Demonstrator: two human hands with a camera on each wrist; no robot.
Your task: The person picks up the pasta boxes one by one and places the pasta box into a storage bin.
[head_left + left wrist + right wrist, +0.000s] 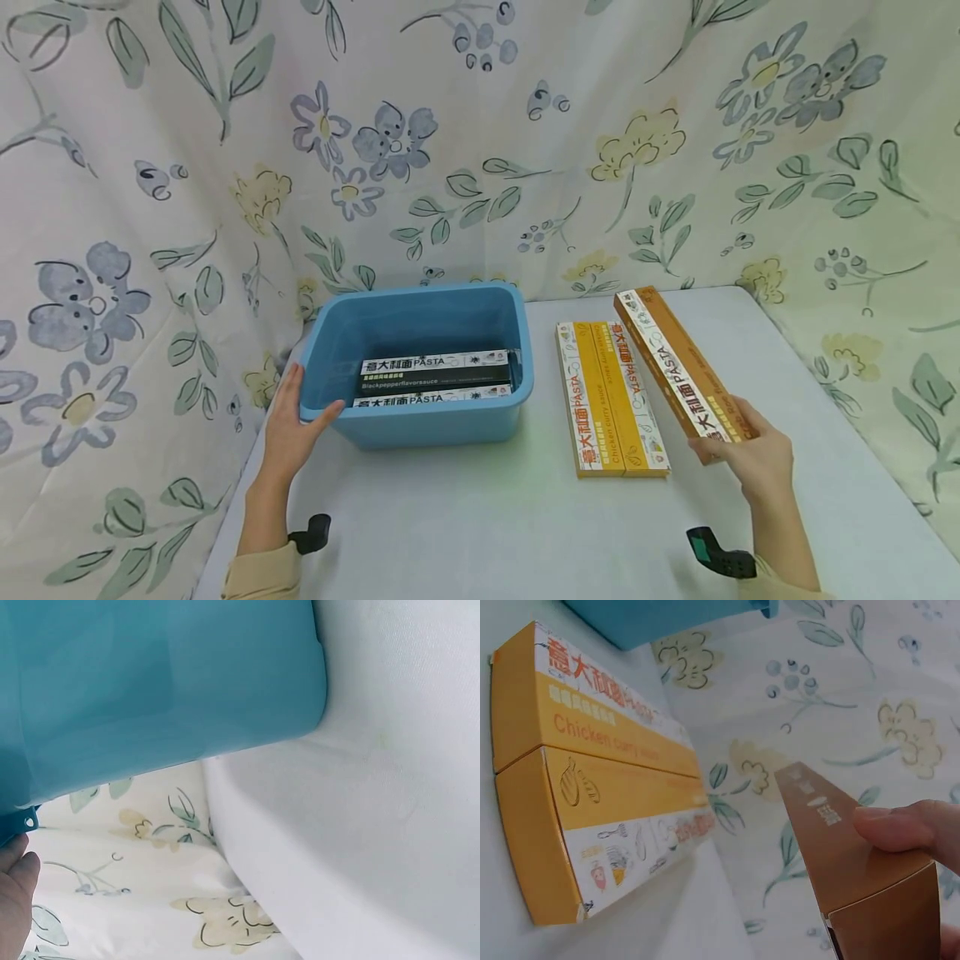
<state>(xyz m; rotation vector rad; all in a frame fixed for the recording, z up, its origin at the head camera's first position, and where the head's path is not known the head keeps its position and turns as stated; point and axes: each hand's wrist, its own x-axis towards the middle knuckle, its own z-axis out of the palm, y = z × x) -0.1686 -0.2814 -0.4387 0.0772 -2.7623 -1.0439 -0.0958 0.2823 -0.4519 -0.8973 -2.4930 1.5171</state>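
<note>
My right hand (753, 454) grips the near end of a brown pasta box (678, 358), thumb on one side and fingers on the other. The box is tilted, its far end slanting left and raised beside two yellow pasta boxes (611, 400) that lie side by side. In the right wrist view the thumb presses the brown box (855, 855) near its end. My left hand (292, 425) rests at the near left corner of a blue bin (427, 429), fingers straight along its side and thumb over the front rim. Inside the bin are black-and-white pasta boxes (435, 377).
A white table (480, 517) carries the bin at left and the yellow boxes right of centre. Floral cloth (480, 150) hangs behind and on both sides of the table. Each wrist wears a black strap device (720, 554).
</note>
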